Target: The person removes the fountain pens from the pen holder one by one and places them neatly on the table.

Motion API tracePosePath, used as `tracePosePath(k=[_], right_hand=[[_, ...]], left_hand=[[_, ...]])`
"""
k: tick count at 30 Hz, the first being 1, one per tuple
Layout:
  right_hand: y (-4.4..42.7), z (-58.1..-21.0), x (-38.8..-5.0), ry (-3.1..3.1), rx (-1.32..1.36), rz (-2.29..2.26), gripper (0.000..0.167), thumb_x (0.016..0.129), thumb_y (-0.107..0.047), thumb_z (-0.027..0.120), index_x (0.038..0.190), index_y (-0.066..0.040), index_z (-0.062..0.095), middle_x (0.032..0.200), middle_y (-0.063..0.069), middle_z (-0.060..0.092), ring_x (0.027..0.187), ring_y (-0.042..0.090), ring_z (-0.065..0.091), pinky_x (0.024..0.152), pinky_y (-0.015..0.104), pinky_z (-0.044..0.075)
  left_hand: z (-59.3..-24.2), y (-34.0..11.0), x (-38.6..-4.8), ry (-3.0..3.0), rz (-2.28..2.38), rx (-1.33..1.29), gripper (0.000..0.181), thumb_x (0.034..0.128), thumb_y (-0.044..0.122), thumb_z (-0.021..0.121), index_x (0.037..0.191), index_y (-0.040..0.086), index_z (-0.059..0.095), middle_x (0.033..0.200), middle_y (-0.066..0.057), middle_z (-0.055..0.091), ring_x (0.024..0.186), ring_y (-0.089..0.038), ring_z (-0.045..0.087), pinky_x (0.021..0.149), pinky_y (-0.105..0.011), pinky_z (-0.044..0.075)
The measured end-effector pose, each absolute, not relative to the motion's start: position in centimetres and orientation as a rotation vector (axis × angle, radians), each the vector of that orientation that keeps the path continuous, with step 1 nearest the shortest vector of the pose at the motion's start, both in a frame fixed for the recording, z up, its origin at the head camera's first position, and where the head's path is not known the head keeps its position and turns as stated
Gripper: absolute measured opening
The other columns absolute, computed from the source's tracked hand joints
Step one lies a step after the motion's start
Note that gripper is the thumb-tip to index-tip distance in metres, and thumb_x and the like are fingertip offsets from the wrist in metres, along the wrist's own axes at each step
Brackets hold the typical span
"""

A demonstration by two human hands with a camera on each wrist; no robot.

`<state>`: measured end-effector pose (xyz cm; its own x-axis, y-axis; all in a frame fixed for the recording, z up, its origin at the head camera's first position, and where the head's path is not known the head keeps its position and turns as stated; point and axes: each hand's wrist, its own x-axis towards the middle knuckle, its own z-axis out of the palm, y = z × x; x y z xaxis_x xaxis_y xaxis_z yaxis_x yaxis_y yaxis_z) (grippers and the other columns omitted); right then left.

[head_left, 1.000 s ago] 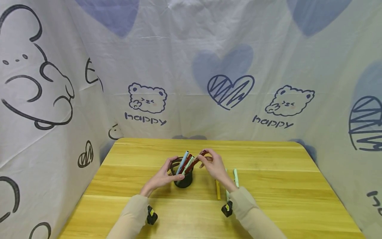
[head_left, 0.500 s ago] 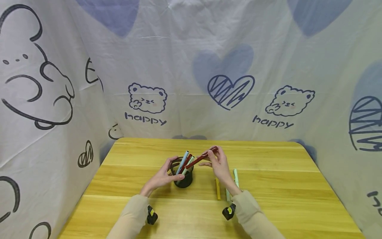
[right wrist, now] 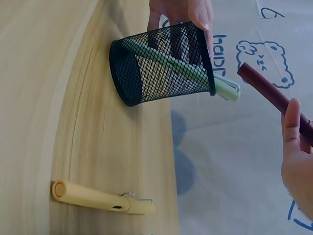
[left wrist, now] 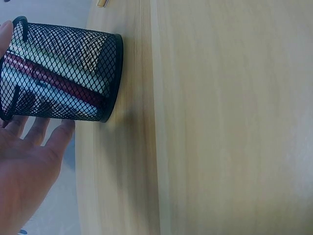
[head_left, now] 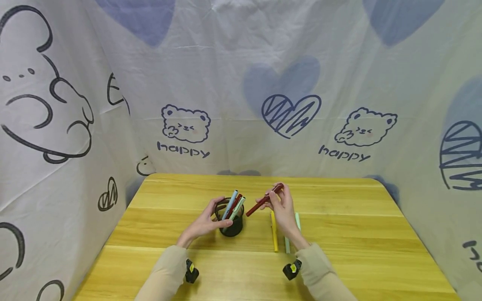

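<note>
My left hand [head_left: 205, 223] holds a black mesh pen holder [head_left: 231, 229] upright, thumb at the near side and fingers behind it. Inside the holder lean a light blue pen [head_left: 230, 205], a dark red pen [head_left: 239, 200] and a light green pen [head_left: 236, 210]. To the right, my right hand [head_left: 285, 211] pinches another dark red pen [head_left: 259, 205], slanted, its lower end apart from the holder's rim. The right wrist view shows this red pen [right wrist: 266, 89] beyond the mouth of the mesh holder [right wrist: 166, 68]. In the left wrist view, pens show through the mesh [left wrist: 63, 73].
A yellow pen [head_left: 275, 240] lies on the wooden table [head_left: 350, 234] below my right hand. Beside it are pale green pens [head_left: 288, 246], partly hidden by the right wrist. A white cloth [head_left: 233, 142] with printed drawings hangs behind the table.
My right hand has drawn the dark red pen out of the holder and moved it to the right. The left hand and the holder have stayed in place.
</note>
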<state>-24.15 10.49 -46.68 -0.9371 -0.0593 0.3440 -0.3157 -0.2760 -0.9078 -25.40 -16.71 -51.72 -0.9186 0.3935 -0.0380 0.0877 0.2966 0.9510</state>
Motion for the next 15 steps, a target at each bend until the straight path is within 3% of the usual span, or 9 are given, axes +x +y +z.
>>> tracePosePath(k=[5,15], right_hand=[[11.1,-46.8,-23.7,-1.819,0.452,2.313,0.032,0.103,0.002,0.049,0.133,-0.002,0.039,0.105,0.0,0.057,0.085,0.013,0.074,0.066,0.023,0.059],[13.0,-47.7,-23.4,-1.789,0.395,2.277,0.024,0.101,-0.003,0.057,0.125,-0.002,0.059,0.09,-0.001,0.068,0.075,0.01,0.071,0.058,0.017,0.053]], left_hand=[[-51.8,-16.8,-25.4,2.287,1.673,0.434,0.093,0.0879,0.029,0.079,0.159,0.014,0.021,0.165,-0.013,0.026,0.154,-0.037,0.023,0.117,-0.062,0.035],[-51.7,-16.8,-25.2,2.278,1.673,0.426,0.093,0.0883,0.029,0.079,0.16,0.015,0.021,0.165,-0.013,0.026,0.154,-0.036,0.023,0.119,-0.061,0.033]])
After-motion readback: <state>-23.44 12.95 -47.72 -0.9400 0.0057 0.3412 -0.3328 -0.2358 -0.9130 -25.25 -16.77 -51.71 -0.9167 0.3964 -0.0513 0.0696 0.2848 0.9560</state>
